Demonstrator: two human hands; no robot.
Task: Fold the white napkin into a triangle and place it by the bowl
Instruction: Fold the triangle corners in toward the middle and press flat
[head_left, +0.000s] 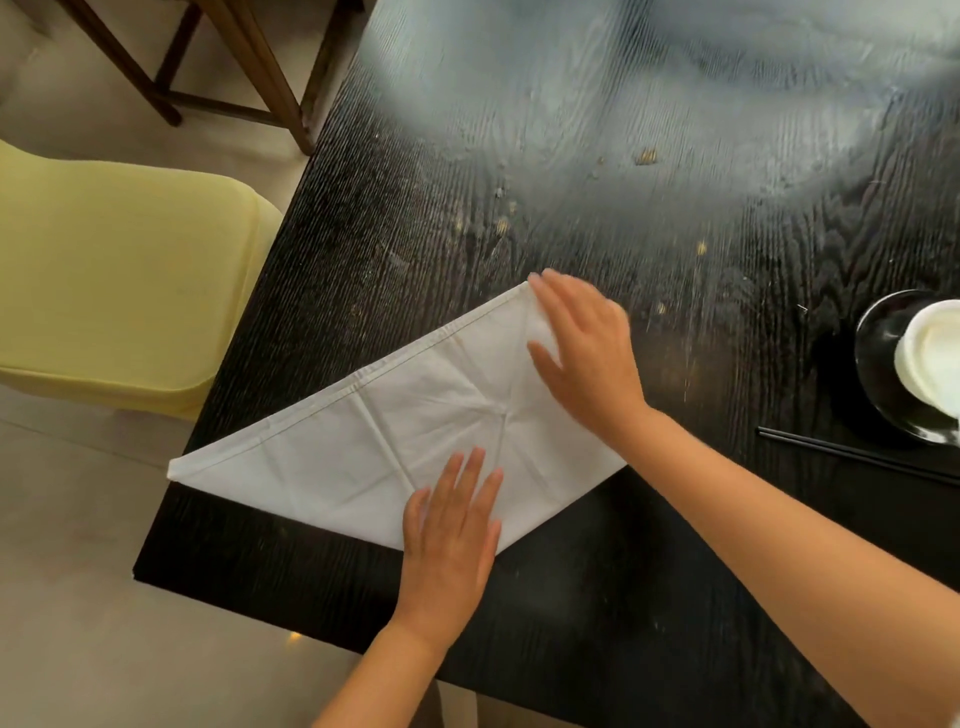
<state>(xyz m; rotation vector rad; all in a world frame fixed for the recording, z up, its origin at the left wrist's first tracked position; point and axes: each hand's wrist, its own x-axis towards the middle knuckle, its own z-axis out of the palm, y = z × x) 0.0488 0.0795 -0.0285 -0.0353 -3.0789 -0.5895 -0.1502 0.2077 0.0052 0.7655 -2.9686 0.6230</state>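
Note:
The white napkin lies folded into a triangle on the dark wooden table, near its left front corner, with one tip at the table's left edge. My left hand rests flat on the napkin's near part, fingers spread. My right hand lies flat over the napkin's far corner, slightly blurred. A white bowl sits on a black plate at the right edge of the view, well apart from the napkin.
Black chopsticks lie in front of the plate. Crumbs are scattered on the table's middle. A pale yellow chair stands to the left of the table, and a wooden chair frame stands behind it.

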